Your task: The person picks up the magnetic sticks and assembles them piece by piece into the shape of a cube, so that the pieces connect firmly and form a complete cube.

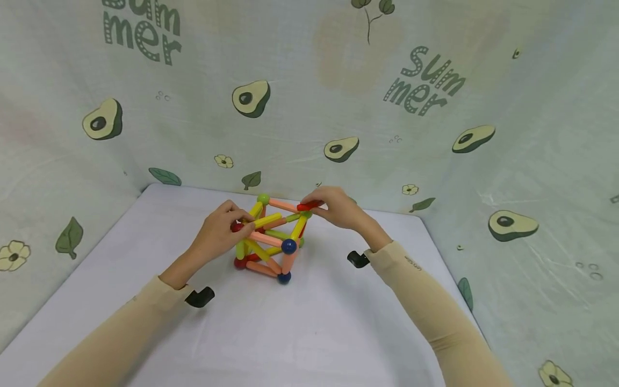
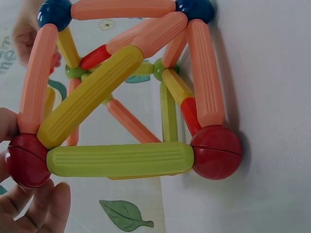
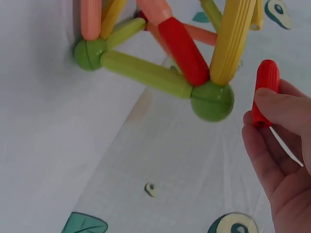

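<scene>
A cube-like frame of coloured magnetic rods and balls (image 1: 288,246) stands on the white table. My left hand (image 1: 217,230) holds the red ball (image 2: 28,160) at its upper near-left corner, with fingers on either side of it. A yellow rod (image 1: 267,221) reaches across the top beside those fingers. My right hand (image 1: 338,207) pinches a short red rod (image 3: 266,92) between thumb and fingers, above the far right corner. In the right wrist view that rod is apart from the green ball (image 3: 212,101). Part of the frame's back is hidden behind nearer rods.
The white tabletop (image 1: 300,333) extends in front of the frame. Behind and at both sides hangs a pale cloth (image 1: 290,64) printed with avocados and leaves. Black wrist-camera pieces (image 1: 200,297) stick out at both cuffs.
</scene>
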The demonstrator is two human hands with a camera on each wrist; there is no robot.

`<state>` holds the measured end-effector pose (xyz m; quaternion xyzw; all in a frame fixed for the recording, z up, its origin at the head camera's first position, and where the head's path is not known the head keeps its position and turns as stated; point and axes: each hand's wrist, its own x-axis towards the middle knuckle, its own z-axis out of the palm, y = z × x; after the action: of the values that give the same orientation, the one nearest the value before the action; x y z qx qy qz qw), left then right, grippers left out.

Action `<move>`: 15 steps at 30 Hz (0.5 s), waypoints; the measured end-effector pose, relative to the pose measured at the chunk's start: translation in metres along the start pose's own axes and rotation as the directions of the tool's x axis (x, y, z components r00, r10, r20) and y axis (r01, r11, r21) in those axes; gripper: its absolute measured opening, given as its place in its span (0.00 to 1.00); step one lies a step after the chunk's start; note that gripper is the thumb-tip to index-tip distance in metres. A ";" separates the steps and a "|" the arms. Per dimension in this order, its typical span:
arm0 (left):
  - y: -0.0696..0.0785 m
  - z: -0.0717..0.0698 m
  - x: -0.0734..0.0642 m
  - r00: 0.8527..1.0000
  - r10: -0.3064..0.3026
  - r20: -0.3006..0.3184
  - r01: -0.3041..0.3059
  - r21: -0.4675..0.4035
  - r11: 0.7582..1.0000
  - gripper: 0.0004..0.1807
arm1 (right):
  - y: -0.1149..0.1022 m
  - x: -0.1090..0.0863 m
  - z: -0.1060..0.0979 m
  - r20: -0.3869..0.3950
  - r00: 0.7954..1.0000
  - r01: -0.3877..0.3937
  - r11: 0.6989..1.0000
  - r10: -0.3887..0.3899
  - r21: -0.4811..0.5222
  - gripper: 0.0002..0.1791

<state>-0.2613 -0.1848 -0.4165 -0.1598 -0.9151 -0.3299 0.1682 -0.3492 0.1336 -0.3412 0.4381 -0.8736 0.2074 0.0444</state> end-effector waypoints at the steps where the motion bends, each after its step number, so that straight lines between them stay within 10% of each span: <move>1: 0.000 0.000 0.000 1.000 0.000 0.001 0.000 -0.002 1.000 0.11 | -0.004 0.003 0.003 0.005 1.000 0.022 1.000 -0.022 0.004 0.16; 15: 0.000 0.000 0.000 1.000 -0.007 0.003 0.007 0.000 1.000 0.11 | -0.016 0.023 0.027 0.023 0.996 0.090 0.996 -0.091 0.029 0.14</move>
<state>-0.2612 -0.1851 -0.4167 -0.1572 -0.9158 -0.3303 0.1656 -0.3479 0.0971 -0.3551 0.4802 -0.8504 0.2118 0.0369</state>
